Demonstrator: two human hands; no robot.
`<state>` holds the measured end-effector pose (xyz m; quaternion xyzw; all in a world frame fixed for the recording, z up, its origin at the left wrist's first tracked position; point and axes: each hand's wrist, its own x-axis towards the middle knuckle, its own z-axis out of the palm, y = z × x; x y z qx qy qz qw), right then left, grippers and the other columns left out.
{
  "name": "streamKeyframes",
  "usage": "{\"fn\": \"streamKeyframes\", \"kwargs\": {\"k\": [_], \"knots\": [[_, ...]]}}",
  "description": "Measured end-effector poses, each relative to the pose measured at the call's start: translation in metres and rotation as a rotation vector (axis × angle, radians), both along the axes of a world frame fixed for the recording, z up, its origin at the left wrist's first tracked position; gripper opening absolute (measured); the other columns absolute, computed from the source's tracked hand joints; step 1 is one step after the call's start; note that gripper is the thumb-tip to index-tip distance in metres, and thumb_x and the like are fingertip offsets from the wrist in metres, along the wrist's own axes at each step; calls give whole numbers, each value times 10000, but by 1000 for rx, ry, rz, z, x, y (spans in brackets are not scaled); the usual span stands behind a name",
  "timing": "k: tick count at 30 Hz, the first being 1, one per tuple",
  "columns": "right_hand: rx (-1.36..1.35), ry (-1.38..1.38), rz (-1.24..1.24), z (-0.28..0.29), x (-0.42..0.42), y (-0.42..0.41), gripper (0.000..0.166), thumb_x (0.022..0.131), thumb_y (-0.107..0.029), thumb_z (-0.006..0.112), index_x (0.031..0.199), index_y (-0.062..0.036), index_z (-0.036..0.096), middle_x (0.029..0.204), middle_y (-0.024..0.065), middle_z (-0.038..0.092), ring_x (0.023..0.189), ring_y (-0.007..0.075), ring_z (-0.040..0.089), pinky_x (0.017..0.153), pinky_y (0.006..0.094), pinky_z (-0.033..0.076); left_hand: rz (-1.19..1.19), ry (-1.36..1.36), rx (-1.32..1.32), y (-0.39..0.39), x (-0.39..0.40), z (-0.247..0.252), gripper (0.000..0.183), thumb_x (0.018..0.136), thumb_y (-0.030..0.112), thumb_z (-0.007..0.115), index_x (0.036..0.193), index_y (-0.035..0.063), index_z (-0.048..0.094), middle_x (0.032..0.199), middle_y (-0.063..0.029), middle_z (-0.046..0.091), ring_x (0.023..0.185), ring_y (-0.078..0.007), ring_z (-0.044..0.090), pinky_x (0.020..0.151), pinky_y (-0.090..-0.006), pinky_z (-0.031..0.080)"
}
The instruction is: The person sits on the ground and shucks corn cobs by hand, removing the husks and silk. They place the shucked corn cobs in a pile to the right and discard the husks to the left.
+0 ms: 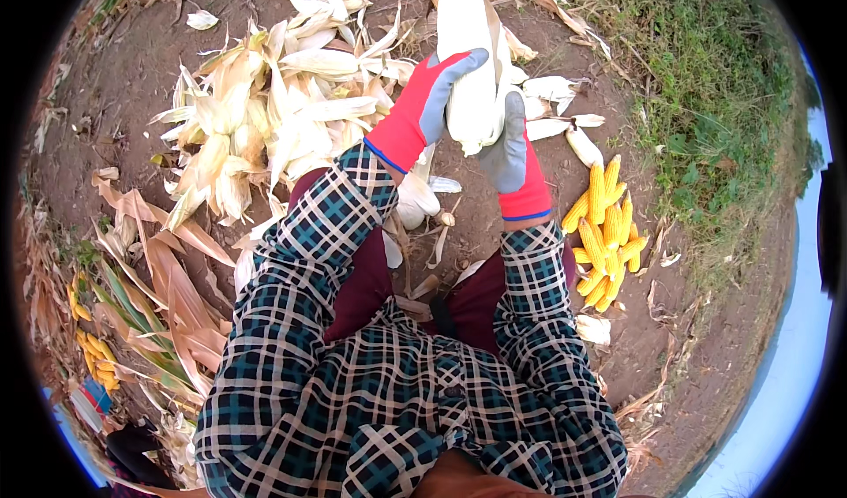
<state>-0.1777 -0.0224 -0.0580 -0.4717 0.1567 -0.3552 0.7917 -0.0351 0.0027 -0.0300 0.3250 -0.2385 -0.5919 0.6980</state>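
Note:
A large ear of corn in pale husk (466,28) is held up before me, its rounded stem end pointing back towards my body. My left hand (423,104), in a red glove with grey palm coating, grips its left side with the thumb laid across the husk. From the right, my right hand (513,150), gloved alike, presses its fingers and thumb against the lower right side near the stem end. No yellow kernels show on this ear. Part of each hand is hidden behind the ear.
Husked yellow corn cobs (605,233) lie piled at my right. A heap of unhusked ears and loose husks (284,107) covers the soil ahead left. Dry corn stalks (172,286) lie at my left, with more yellow cobs (98,359) beyond. Green grass (714,101) grows far right.

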Motion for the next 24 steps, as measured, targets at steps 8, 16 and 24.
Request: {"fn": "streamKeyframes", "kwargs": {"k": [8, 16, 24], "knots": [[240, -64, -226, 2, 7, 8, 478, 1006, -336, 338, 1373, -31, 360, 1317, 82, 493, 1198, 206, 496, 1034, 372, 377, 64, -44, -89, 2, 8, 2, 330, 873, 291, 617, 1054, 17, 600, 902, -76, 664, 815, -177, 659, 762, -308, 539], [-464, 239, -708, 23, 8, 26, 464, 994, -341, 396, 1253, 37, 468, 1134, 124, 591, 1036, 212, 572, 916, 345, 442, 94, 509, -10, -28, -3, -24, 279, 878, 310, 558, 1006, 63, 578, 907, -100, 664, 836, -248, 659, 783, -407, 536], [117, -637, -70, 16, -17, -5, 322, 968, -189, 437, 1201, 30, 475, 834, -14, 569, 675, 42, 546, 670, 245, 484, -153, 565, -89, -22, -16, -21, 493, 876, 381, 535, 1121, -47, 528, 914, -205, 646, 808, -304, 655, 774, -403, 546]]}}
